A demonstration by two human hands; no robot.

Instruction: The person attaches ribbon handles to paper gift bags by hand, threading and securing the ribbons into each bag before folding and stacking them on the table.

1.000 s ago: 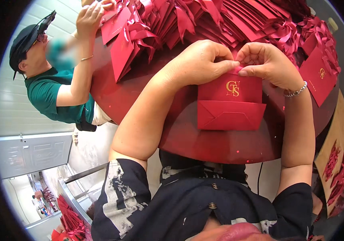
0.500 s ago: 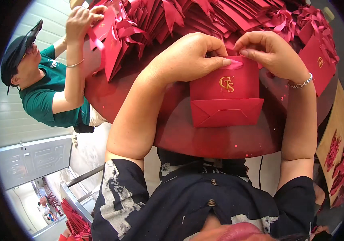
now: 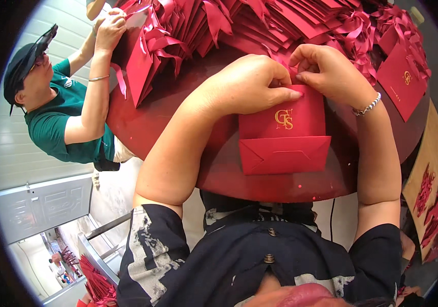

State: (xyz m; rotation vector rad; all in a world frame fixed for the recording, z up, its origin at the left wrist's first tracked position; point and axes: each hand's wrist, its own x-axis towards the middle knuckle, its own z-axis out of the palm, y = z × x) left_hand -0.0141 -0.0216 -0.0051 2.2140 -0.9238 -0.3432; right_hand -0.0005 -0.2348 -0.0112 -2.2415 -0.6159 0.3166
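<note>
A red paper gift bag with a gold emblem lies flat on the round, dark red table, its folded bottom toward me. My left hand is closed at the bag's top edge, the thumb pressed on its front and the fingers behind. Just right of it, my right hand is curled with thumb and fingertips together at the same edge. What that pinch holds is too small to make out. A bit of pink ribbon shows by the left thumb; the rest is hidden by my fingers.
Stacked red bags with ribbons crowd the table's far side. Another red bag lies at the right. On the left a person in a green shirt handles bags. A wooden board with red ribbons stands at lower right.
The bag has slid a little toward me, and both hands have come nearer with it. Pink ribbon that lay across the bag's top is now mostly out of sight. The person's hands have shifted left.
</note>
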